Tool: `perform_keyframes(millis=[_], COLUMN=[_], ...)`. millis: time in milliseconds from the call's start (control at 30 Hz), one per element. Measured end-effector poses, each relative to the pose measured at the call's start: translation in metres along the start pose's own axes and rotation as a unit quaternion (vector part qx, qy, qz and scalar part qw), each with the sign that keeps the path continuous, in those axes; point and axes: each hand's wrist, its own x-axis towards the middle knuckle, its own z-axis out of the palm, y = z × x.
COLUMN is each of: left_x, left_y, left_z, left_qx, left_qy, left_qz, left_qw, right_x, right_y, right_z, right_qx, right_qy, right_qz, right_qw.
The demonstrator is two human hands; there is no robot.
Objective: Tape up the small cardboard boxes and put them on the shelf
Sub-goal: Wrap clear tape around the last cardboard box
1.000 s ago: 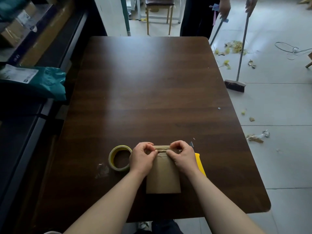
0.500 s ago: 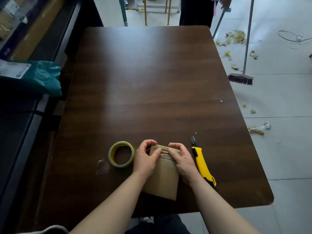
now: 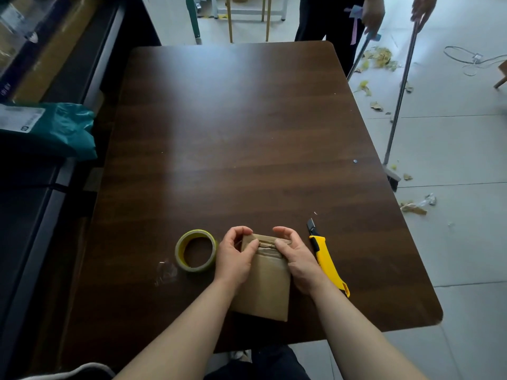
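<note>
Gripping cardboard box, far end: left hand, right hand, fingers curled round flap. Box has turned askew, uncovering knife beside it; sealing seemingly unfinished.

The box is plain light brown. The tape roll is yellow. The knife is bright yellow with a black tip. The table is dark brown with wood lines. The bag is blue-green with a white label.

The tape sits just left of the hands, the knife just right, with open table beyond.
</note>
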Motion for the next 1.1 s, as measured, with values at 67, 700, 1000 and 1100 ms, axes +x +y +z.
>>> perform_keyframes(millis=[67,700,1000,1100], left_x=[-0.003,-0.01,-0.001,-0.003], left_y=[0.003,0.002,0.005,-0.003], left_z=[-0.001,-0.011,-0.086,-0.103], left_qx=[-0.01,0.013,0.482,0.626], left_qy=[-0.005,-0.049,0.011,-0.071], left_qz=[-0.005,0.018,0.111,0.061], left_qw=[1.0,0.999,0.869,0.774], right_x=[-0.002,-0.007,-0.021,-0.023], right_y=[-0.001,-0.001,-0.039,-0.042], right_z=[-0.002,-0.01,0.01,0.023], right_qx=[0.005,-0.103,-0.175,-0.227], right_qy=[-0.008,-0.031,0.076,0.075], right_qz=[0.009,0.011,-0.093,-0.109], right_qw=[1.0,0.994,0.977,0.965])
